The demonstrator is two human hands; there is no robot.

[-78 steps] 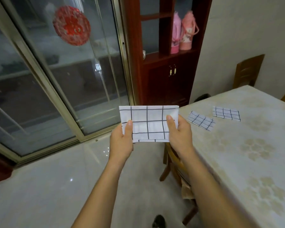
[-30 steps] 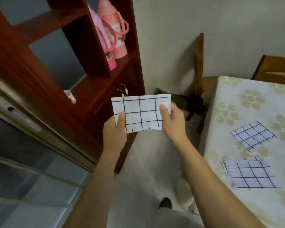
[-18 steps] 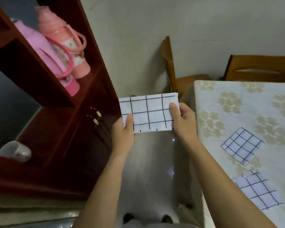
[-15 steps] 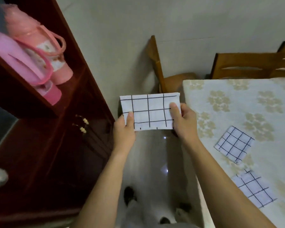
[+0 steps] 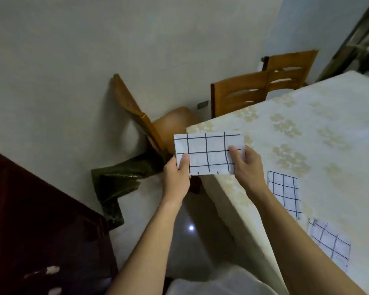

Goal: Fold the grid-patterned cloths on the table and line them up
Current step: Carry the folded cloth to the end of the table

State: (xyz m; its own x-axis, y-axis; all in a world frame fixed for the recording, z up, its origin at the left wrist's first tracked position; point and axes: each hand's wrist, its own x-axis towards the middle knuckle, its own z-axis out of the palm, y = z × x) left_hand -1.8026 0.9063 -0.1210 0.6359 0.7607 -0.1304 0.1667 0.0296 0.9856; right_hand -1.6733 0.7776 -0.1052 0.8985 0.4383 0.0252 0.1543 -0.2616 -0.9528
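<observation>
No readable text, labels, brands or numbers anywhere

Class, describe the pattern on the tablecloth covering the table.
Cream tablecloth with pale gold flower clusters, best seen in the head view.

The chairs [image 5: 239, 96] are varnished wood. A matt flower-patterned cloth covers the table [image 5: 307, 133]. The floor [image 5: 190, 231] is glossy.

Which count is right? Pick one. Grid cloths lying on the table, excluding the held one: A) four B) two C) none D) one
B: the far cloth and the near cloth lie on the table; the held cloth is up off it.
</observation>
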